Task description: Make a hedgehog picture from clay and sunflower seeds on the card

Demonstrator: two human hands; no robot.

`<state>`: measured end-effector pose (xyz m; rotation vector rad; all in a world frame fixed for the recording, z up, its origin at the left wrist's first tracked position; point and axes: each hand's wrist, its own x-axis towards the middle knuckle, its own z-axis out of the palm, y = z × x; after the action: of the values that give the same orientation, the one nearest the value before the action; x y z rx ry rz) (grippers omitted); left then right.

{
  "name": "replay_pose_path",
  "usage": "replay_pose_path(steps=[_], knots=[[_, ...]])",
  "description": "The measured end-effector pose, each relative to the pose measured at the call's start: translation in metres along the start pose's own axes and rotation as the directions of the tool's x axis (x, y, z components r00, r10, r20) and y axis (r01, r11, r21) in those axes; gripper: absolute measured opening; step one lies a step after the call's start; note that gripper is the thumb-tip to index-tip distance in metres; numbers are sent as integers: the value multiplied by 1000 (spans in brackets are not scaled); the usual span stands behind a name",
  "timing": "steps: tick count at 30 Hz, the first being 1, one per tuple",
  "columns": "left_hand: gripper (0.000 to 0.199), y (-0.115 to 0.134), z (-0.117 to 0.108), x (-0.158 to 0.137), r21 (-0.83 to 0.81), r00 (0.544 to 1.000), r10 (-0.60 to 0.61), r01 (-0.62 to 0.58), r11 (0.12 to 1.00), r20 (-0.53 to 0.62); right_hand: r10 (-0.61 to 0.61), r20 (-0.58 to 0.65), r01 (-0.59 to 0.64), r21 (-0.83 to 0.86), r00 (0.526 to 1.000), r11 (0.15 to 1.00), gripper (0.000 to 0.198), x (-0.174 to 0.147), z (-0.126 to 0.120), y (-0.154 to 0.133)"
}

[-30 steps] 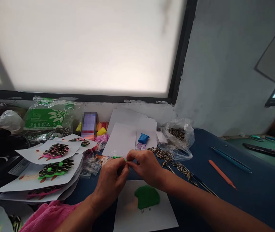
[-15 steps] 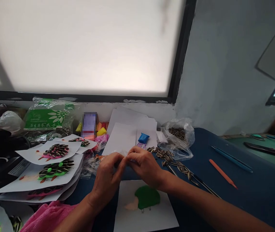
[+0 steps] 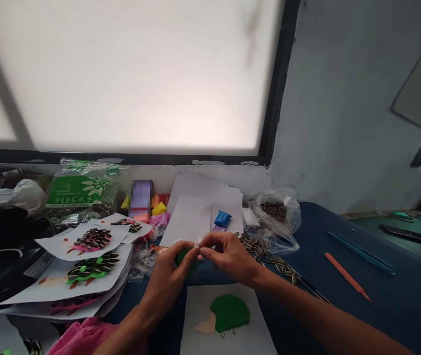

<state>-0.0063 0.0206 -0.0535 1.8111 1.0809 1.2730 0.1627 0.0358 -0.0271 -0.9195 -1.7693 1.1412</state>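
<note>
My left hand (image 3: 171, 268) is closed around a small plastic packet of green clay (image 3: 183, 255), mostly hidden by the fingers. My right hand (image 3: 228, 254) pinches the packet's clear top edge, its fingertips meeting those of the left. A tiny pink spot shows between the fingertips. Below the hands lies a white sheet (image 3: 199, 345) bearing a hedgehog shape, with a green clay body (image 3: 230, 313), a peach clay head (image 3: 206, 325) and two drawn legs.
Finished seed-covered hedgehog sheets (image 3: 33, 291) are stacked at left, above a pink cloth (image 3: 83, 337). Sunflower seeds (image 3: 257, 245) spill from a plastic bag (image 3: 288, 212). A blue packet (image 3: 222, 218) rests on white paper (image 3: 188, 217). An orange tool (image 3: 347, 276) and blue tweezers (image 3: 362, 252) lie at right.
My hands have turned and parted slightly at the fingertips, so green now shows in the left. The view has shifted, and the tabletop things sit a little lower and farther right.
</note>
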Motion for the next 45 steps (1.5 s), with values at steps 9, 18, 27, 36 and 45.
replay_pose_path(steps=[9,18,27,36,45], knots=[[29,9,-3,5,-90,994,-108,110,990,22,145,21,-146,73,989,987,13,5,-5,4],[34,2,-7,7,-262,974,-168,203,943,152,-106,-39,94,-228,994,969,12,-4,-2,-12],[47,-5,-4,7,-339,963,-245,270,901,114,-181,-10,165,-357,983,920,12,-2,1,1],[45,4,-8,9,-301,956,-237,281,912,174,-107,-35,91,-310,994,946,8,-3,1,0],[43,0,-7,10,-214,958,-286,283,935,16,-113,17,106,-497,993,861,13,-5,4,-4]])
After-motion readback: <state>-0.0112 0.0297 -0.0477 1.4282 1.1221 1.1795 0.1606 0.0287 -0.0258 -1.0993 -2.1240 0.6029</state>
